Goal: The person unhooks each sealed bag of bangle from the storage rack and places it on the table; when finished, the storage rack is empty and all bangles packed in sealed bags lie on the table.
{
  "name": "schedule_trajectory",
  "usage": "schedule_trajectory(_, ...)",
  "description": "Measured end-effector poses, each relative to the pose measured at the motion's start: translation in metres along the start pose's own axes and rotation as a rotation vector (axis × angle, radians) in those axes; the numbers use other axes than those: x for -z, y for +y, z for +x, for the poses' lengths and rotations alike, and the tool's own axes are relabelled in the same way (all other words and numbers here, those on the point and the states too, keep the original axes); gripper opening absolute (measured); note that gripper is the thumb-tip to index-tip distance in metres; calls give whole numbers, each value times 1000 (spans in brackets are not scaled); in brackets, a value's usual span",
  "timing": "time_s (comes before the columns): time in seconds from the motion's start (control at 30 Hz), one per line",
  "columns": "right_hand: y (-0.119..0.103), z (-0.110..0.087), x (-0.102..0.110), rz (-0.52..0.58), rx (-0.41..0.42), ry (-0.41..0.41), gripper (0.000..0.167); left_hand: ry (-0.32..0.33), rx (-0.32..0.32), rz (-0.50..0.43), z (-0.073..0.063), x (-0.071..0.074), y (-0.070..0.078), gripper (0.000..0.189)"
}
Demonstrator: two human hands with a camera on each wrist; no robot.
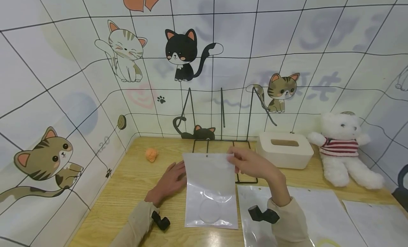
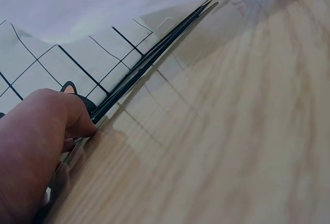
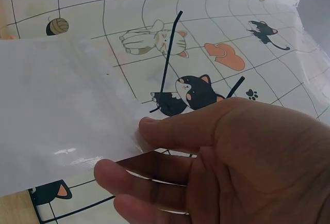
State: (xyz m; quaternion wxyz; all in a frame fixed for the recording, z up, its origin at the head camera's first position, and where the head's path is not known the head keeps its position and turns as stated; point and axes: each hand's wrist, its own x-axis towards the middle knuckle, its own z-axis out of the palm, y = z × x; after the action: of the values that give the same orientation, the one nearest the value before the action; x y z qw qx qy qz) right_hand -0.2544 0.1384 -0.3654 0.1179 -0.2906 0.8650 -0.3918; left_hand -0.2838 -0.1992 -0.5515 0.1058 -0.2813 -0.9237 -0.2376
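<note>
My right hand pinches the top right corner of a clear plastic bag between thumb and fingers. The bag hangs upright, with a small hole near its top edge and a round outline low on its front. In the right wrist view the thumb presses on the bag's corner. My left hand is low at the table, its fingertips hidden behind the bag in the head view. Seen from the left wrist, that hand grips the lower bar of a black wire rack. Upright prongs rise from the rack behind the bag.
More clear bags lie flat on the table at the right. A white tissue box and a white teddy bear in a striped shirt stand at the back right. A small orange ball sits at the back left, near the cat-patterned wall.
</note>
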Motion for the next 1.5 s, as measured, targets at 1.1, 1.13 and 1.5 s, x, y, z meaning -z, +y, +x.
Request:
schedule_trajectory(1.1, 38, 16, -16, -106, -289, -227, 19, -27, 10, -77, 0, 3, 5, 55)
schedule_trajectory(1.13, 39, 16, -16, -115, -293, -234, 18, -26, 9, -79, 0, 3, 5, 56)
schedule_trajectory(1.5, 41, 22, -26, -143, -144, -327, 29, -25, 26, -82, 0, 4, 5, 57)
